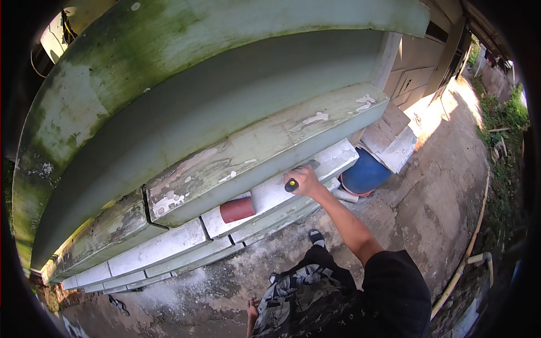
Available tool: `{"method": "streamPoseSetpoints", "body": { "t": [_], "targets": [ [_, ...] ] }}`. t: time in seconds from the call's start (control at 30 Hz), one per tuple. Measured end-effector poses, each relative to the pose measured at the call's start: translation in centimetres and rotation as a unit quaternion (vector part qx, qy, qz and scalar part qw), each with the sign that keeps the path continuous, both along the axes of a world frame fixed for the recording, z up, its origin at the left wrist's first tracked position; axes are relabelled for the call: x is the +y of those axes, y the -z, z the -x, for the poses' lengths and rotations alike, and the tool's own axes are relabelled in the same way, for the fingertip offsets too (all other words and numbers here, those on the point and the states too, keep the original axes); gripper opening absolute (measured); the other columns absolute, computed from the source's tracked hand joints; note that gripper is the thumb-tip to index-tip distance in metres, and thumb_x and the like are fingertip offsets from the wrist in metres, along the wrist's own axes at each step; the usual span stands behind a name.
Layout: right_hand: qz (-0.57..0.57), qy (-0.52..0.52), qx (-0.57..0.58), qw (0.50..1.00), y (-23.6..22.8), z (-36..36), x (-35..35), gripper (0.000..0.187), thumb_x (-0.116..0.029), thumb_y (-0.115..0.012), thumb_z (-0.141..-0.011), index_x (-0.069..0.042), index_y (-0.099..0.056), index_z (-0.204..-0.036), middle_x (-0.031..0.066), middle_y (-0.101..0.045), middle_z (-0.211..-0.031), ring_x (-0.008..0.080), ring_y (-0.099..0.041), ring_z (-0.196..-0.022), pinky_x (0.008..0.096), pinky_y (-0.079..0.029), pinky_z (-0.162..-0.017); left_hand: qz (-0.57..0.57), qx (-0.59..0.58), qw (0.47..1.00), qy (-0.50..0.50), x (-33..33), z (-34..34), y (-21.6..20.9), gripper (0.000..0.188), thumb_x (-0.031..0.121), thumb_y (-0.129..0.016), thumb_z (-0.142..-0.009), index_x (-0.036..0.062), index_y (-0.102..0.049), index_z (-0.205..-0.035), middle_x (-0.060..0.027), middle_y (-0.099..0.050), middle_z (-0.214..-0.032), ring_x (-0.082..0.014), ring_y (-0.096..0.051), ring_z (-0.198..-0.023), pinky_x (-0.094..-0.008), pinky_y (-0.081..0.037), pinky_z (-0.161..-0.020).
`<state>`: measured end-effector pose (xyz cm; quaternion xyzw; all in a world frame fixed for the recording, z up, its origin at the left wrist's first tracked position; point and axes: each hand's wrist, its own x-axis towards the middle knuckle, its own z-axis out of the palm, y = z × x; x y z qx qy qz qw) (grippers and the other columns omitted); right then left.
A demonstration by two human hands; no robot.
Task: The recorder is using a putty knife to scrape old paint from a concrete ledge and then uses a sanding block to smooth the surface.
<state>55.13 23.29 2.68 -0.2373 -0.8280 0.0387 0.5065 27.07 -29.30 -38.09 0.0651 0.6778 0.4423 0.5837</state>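
My right hand (304,179) is closed round the dark handle of a scraper (291,185), which has a yellow dot on its butt end. Its grey blade shows beyond my fingers, against the white ledge (269,204) of a stepped wall. To the left of that hand, a curled sheet of red-brown sandpaper (237,210) lies on the same ledge, overhanging its front edge. My left hand (252,308) hangs low beside my body, with nothing visible in it; its fingers look loosely apart and are partly hidden.
Above the white ledge juts a pale green ledge (265,135) with peeling paint. A mossy curved slab (169,34) overhangs it. A blue container (365,172) stands right of the steps beside boards (397,147). Pipes (456,276) run along the right; sandals (118,305) lie at lower left.
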Motion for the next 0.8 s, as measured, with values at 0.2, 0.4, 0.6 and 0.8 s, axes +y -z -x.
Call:
{"method": "streamPoseSetpoints", "body": {
  "t": [0.2,0.4,0.6,0.8],
  "targets": [
    [-0.01,-0.031,-0.04,0.999,-1.8,-0.6,-1.2,0.018,-0.006,-0.077,-0.063,-0.011,-0.06,-0.067,0.0059,-0.065,-0.064,0.028,-0.065,-0.058,0.0393,-0.051,-0.054,-0.014,0.012,1.0,-0.018,0.8,-2.1,-0.1,0.048,0.043,-0.047,-0.105,0.0027,-0.061,-0.127,-0.0149,-0.067,-0.116,-0.0263,-0.064,-0.102,-0.0386,-0.052,-0.089],
    [0.004,-0.068,-0.015,0.998,-2.0,0.2,-1.8,0.018,-0.007,-0.078,-0.066,-0.012,-0.061,-0.067,0.0063,-0.064,-0.063,0.0285,-0.064,-0.057,0.04,-0.049,-0.053,-0.015,0.013,0.999,-0.031,0.9,-4.0,0.7,0.052,0.045,-0.05,-0.105,-0.0019,-0.062,-0.124,-0.0142,-0.067,-0.118,-0.0245,-0.064,-0.105,-0.0376,-0.052,-0.092],
    [0.012,-0.053,0.047,0.997,-2.2,-0.9,-0.2,0.028,-0.003,-0.073,-0.077,-0.008,-0.051,-0.06,0.0107,-0.056,-0.055,0.0315,-0.059,-0.05,0.0391,-0.047,-0.049,-0.316,-0.067,0.946,0.035,2.9,-5.0,1.7,0.062,0.056,-0.043,-0.104,0.0012,-0.06,-0.126,-0.0182,-0.068,-0.114,-0.0278,-0.065,-0.103,-0.0392,-0.053,-0.09],
    [0.004,-0.075,0.041,0.996,-2.3,-0.1,0.4,0.032,-0.002,-0.071,-0.078,-0.008,-0.047,-0.058,0.0097,-0.054,-0.053,0.0295,-0.059,-0.049,0.0405,-0.046,-0.048,-0.534,-0.129,0.834,0.042,3.6,-5.6,1.7,0.068,0.062,-0.038,-0.103,0.0025,-0.058,-0.128,-0.0206,-0.069,-0.112,-0.0298,-0.066,-0.101,-0.0405,-0.054,-0.088]
  ]
}}
